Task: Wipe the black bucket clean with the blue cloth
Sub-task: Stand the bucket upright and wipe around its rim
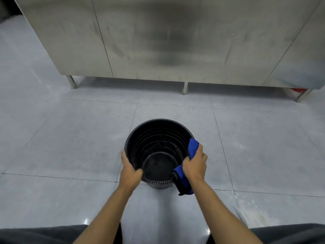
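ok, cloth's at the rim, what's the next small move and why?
Probably slide the right hand along the rim, dragging the blue cloth around it. The cloth is draped over the right edge of the black bucket, and the left hand grips the opposite rim to steady it.

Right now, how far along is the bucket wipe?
Underway. Done: the blue cloth is in the right hand, pressed over the rim of the black bucket; the left hand grips the near rim. In hand: wiping the right rim. Left: pale specks and streaks show on the inner wall, so the inside looks unfinished.
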